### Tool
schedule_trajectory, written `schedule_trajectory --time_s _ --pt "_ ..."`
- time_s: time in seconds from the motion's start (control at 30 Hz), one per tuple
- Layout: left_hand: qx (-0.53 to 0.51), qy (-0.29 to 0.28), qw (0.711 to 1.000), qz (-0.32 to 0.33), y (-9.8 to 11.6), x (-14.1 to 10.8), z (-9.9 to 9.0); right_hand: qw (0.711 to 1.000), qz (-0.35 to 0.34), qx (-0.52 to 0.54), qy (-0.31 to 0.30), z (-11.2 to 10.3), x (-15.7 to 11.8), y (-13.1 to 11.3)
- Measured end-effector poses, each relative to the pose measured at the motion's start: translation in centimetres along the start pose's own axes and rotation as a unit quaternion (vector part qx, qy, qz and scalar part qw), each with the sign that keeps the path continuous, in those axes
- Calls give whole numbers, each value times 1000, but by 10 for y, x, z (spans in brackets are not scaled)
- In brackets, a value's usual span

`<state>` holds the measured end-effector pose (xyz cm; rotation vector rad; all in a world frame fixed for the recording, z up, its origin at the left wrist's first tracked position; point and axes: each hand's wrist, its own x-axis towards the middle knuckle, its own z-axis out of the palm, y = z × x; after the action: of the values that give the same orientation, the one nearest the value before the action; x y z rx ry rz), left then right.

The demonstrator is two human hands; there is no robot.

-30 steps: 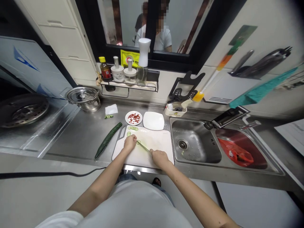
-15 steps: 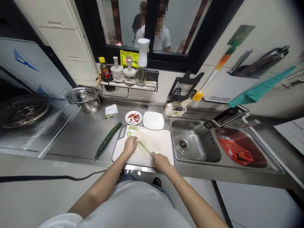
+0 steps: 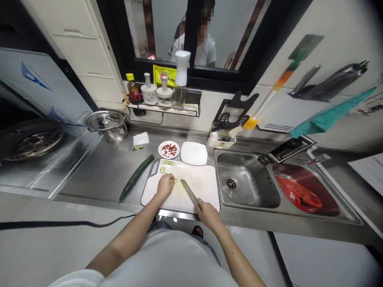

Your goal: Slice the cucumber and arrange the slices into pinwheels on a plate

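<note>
My right hand (image 3: 208,213) is wrapped round the handle of a knife (image 3: 189,191), whose blade points up and left over the white cutting board (image 3: 191,201). On the board's left half, my left hand (image 3: 165,185) is closed, its fingertips pinching a small cucumber slice (image 3: 175,180). A gap separates that slice from the blade. Several cucumber slices (image 3: 168,162) lie in a row near the board's upper left corner, with others just below. A whole cucumber (image 3: 137,177) rests on the steel counter, left of the board.
Behind the board stand a plate of chopped red pieces (image 3: 169,150) and a white square dish (image 3: 194,153). To the right is a steel sink (image 3: 248,179) with a red plastic bag (image 3: 299,195) in its second basin. A lidded pot (image 3: 107,125) stands at the back left.
The knife and my right hand have moved right and slightly down, away from my left fingers. My left hand has barely moved and now shows the cucumber slice at its fingertips.
</note>
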<state>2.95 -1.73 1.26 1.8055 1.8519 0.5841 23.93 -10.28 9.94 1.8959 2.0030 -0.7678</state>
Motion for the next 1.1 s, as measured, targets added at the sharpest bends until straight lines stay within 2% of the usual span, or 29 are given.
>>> schedule_trajectory --time_s 0.2,0.37,0.53,0.73,1.1 --pt "-44 7 998 -41 1 2 -3 1000 15 18 6 -5 3 4" --pt "-82 20 993 -81 -4 5 -15 1000 18 25 -3 -8 7 5" --pt "-93 50 988 -117 -19 15 -29 1000 17 25 1 -9 10 6" --pt "-67 62 985 -145 -40 28 -30 999 19 32 0 -9 13 8" --pt "28 60 992 -104 -51 31 -27 999 17 43 3 -8 16 7"
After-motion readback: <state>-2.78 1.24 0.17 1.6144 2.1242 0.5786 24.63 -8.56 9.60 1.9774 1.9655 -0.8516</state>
